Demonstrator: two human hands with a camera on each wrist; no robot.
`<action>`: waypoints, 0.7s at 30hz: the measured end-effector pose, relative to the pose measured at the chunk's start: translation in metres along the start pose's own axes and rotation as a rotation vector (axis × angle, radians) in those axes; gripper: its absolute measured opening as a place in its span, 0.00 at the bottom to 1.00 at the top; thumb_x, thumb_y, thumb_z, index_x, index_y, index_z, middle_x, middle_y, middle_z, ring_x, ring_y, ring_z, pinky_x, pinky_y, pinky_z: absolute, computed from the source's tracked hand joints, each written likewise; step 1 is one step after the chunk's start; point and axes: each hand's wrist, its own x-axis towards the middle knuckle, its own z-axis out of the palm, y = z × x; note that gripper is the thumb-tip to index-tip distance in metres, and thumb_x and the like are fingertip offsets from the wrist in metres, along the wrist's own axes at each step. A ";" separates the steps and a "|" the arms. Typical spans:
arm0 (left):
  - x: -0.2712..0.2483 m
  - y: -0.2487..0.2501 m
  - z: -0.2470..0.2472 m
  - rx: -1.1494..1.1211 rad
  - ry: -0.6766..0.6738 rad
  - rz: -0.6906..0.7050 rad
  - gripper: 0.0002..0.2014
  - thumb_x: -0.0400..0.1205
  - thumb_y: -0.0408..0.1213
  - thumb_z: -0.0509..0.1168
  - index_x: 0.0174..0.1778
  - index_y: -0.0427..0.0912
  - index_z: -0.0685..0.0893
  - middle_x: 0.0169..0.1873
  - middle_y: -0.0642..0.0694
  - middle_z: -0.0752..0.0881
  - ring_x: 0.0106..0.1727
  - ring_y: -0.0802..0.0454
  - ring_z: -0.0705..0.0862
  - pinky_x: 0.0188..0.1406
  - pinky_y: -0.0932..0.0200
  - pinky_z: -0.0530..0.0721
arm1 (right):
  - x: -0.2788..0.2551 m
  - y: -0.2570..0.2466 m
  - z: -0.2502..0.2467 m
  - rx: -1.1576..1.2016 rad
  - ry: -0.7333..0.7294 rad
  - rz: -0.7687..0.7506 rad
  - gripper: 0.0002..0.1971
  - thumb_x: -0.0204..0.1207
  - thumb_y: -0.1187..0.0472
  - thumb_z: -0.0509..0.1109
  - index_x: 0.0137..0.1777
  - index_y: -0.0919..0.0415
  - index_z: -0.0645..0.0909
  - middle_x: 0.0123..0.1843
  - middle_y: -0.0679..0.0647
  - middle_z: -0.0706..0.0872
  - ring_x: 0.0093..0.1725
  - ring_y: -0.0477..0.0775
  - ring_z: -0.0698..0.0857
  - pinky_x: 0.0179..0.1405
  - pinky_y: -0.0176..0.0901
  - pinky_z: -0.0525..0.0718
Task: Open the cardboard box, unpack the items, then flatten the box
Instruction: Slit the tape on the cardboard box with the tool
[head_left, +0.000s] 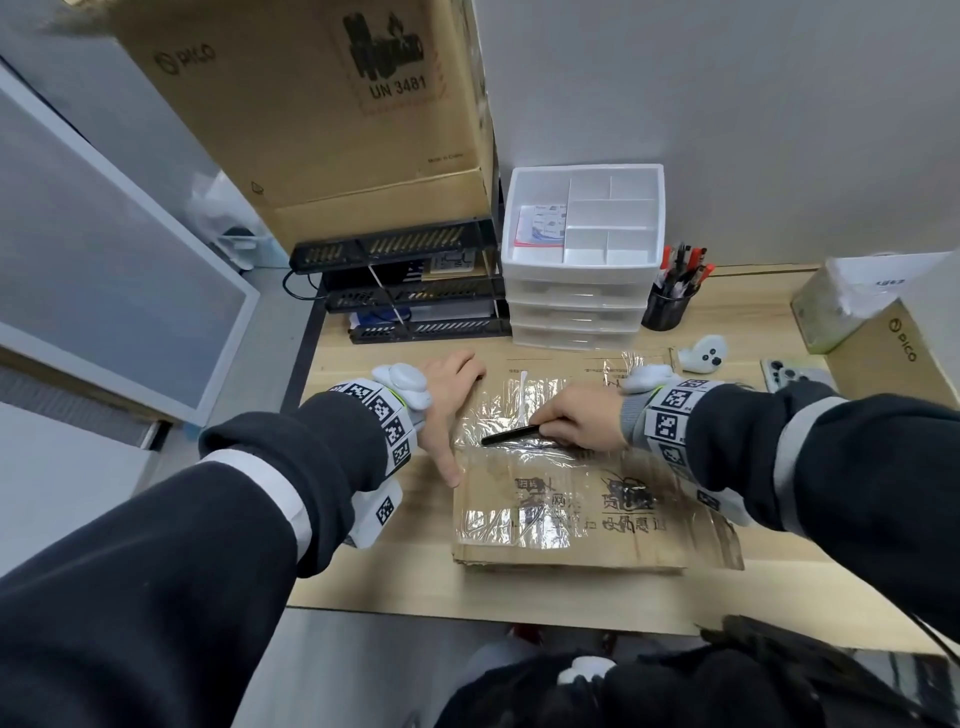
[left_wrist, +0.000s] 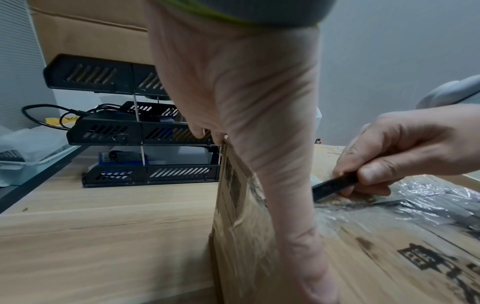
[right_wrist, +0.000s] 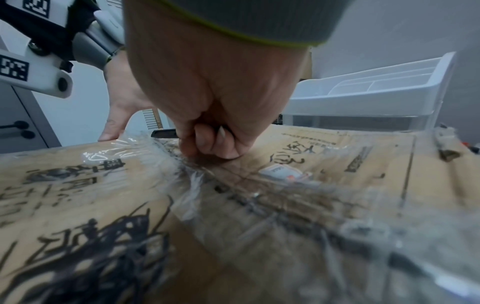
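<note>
Cardboard box (head_left: 571, 499) on wooden desk (head_left: 363, 561), closed, clear tape (head_left: 519, 415) over top seam. Right hand (head_left: 582, 421) grips black cutter (head_left: 511, 434) on the tape. Left hand (head_left: 447, 400) spread flat, pressing box's left edge. White drawer unit (head_left: 579, 291) behind.

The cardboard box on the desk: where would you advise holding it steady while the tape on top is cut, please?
Hold the cardboard box at its left edge, coming from the left, as the left hand does: fingers over the far corner, thumb along the edge. That flat top edge lies clear of the black cutter in the right hand.
</note>
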 end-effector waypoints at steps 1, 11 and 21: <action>0.001 0.000 0.000 0.005 -0.005 0.000 0.72 0.37 0.73 0.81 0.75 0.42 0.62 0.69 0.48 0.66 0.61 0.52 0.73 0.67 0.52 0.76 | 0.000 0.000 0.000 0.002 0.002 0.002 0.14 0.88 0.57 0.61 0.66 0.54 0.86 0.31 0.35 0.76 0.31 0.31 0.73 0.29 0.22 0.64; 0.002 0.002 -0.001 0.019 -0.010 -0.013 0.72 0.37 0.72 0.82 0.74 0.41 0.63 0.69 0.47 0.67 0.62 0.51 0.73 0.67 0.52 0.76 | -0.001 -0.001 0.004 0.031 0.041 0.001 0.13 0.88 0.55 0.63 0.58 0.56 0.89 0.28 0.39 0.78 0.26 0.34 0.74 0.28 0.26 0.65; 0.005 0.001 0.002 0.032 -0.012 -0.050 0.72 0.32 0.76 0.78 0.71 0.42 0.63 0.63 0.50 0.67 0.56 0.52 0.75 0.61 0.48 0.81 | -0.003 -0.001 0.012 -0.010 0.118 -0.032 0.14 0.86 0.54 0.64 0.58 0.57 0.90 0.38 0.49 0.90 0.32 0.45 0.81 0.37 0.37 0.79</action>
